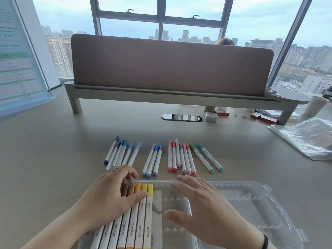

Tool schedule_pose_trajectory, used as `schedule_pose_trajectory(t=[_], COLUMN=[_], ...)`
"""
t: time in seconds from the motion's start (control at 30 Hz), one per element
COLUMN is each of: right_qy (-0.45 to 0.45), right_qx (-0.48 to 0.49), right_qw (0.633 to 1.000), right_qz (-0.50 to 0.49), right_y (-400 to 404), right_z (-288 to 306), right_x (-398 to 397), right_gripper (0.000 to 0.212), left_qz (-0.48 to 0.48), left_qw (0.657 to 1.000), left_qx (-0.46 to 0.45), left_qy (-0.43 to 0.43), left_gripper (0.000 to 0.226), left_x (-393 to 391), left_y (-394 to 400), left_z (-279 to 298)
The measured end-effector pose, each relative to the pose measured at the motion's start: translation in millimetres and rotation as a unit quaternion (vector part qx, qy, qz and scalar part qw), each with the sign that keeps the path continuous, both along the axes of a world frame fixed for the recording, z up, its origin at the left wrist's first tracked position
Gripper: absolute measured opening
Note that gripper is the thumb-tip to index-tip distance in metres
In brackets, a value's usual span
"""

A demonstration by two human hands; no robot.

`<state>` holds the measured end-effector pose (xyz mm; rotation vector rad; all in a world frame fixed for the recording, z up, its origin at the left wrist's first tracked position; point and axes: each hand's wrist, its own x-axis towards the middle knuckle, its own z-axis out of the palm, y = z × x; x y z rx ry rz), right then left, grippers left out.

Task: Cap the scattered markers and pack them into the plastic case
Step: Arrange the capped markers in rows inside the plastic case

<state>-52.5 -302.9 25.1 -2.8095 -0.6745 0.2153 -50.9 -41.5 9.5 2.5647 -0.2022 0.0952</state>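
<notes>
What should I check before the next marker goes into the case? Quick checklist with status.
1. Clear plastic case open, lid folded aside: ok.
2. Free slots beside the packed yellow marker: ok.
3. Packed row lying flat under left hand: ok.
4. Right hand empty, free to pick: ok.
5. Desk markers capped, e.g. blue-purple group: ok where visible.
6. Markers under the left hand seated: cannot tell.
</notes>
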Motion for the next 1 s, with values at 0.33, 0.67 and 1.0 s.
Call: schedule_pose_trajectory(t=[0.33, 0.67, 1.0], right_qy=[0.003, 0.0, -0.002], right_qx=[0.066, 0.071, 0.065], right_qw=[0.998, 0.997, 0.998], right_qz=[0.005, 0.018, 0.011], right_y=[-6, -9, -8], right_z=[-5, -12, -16], right_x=[9, 19, 20], right_gripper=[0.065, 0.065, 0.062], left_qz=[0.027, 0.072, 0.179], left_qw=[0.997, 0.991, 0.976], left_qx=[-0.059, -0.076, -0.092], left_qy=[-0.038, -0.088, -0.084], left_gripper=[0.019, 0.006, 0.02], left_x=[8, 14, 36], left_y=[12, 24, 49], left_z=[-6, -6, -18])
